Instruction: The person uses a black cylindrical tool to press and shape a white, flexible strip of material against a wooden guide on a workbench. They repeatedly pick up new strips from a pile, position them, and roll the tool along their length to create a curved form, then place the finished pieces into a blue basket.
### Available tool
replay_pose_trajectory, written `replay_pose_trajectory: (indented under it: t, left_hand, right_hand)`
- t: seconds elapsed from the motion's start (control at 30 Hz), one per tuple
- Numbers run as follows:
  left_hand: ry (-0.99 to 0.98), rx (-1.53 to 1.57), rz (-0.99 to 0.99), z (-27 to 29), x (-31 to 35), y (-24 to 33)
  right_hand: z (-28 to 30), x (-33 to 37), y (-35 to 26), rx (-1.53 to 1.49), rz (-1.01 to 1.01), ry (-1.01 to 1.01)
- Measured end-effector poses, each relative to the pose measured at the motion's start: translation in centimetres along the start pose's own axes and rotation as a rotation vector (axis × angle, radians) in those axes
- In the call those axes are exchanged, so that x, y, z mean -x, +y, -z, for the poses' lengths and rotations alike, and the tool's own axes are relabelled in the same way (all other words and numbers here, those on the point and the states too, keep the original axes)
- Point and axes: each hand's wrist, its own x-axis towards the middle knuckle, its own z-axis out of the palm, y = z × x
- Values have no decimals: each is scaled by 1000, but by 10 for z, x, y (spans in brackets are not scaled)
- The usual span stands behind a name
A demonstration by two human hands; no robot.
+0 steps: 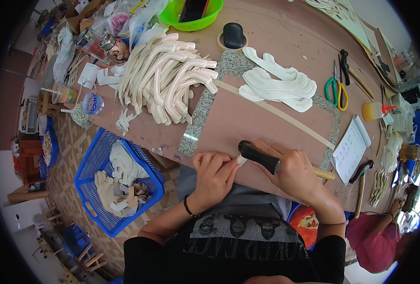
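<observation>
My right hand (293, 170) grips a hammer (259, 157) with a black head and wooden handle, its head resting near the front edge of a brown board (248, 123). My left hand (214, 175) is closed beside the hammer head and pinches a small pale strip piece (241, 161) against the board edge. A long thin cream strip (276, 113) lies diagonally across the board. A heap of curved cream pieces (167, 80) sits at the left, and a smaller stack of white curved pieces (278, 85) at the board's far edge.
A blue basket (89, 182) of cream offcuts stands left of me. On the right lie green-handled scissors (336, 90), a glue bottle (375, 111), a notepad (352, 149) and a second hammer (361, 177). A green bowl (191, 16) and black round object (232, 35) sit far back. Another person (385, 232) sits at right.
</observation>
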Motion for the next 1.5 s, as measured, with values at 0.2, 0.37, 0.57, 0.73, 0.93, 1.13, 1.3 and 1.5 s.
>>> replay_pose_trajectory:
  t: [0.2,0.37,0.57,0.73,0.93,1.13,1.3,1.5]
  left_hand:
    - [23,-11,-13,1,-2,2]
    - [50,-21,-24,-2,1,1]
    - [49,-7,-43,-1,0,1]
    - [6,-53,-103,1,2,1]
    - [-4,-94,-119,3,13,2]
    - [-37,-114,-150,4,17,1]
    - [-45,-125,-184,4,19,-2]
    - [-49,-96,-196,4,15,-2]
  right_hand:
    - [-8,2,5,-30,60,19]
    - [0,-3,-2,-19,-2,1]
    - [-5,0,1,9,53,-27]
    - [-7,0,-2,-65,115,34]
    - [-10,0,0,-30,113,-41]
    - [-3,-5,-5,-66,130,45]
    - [-6,-3,3,20,181,-60]
    - [-11,2,4,-70,109,-43]
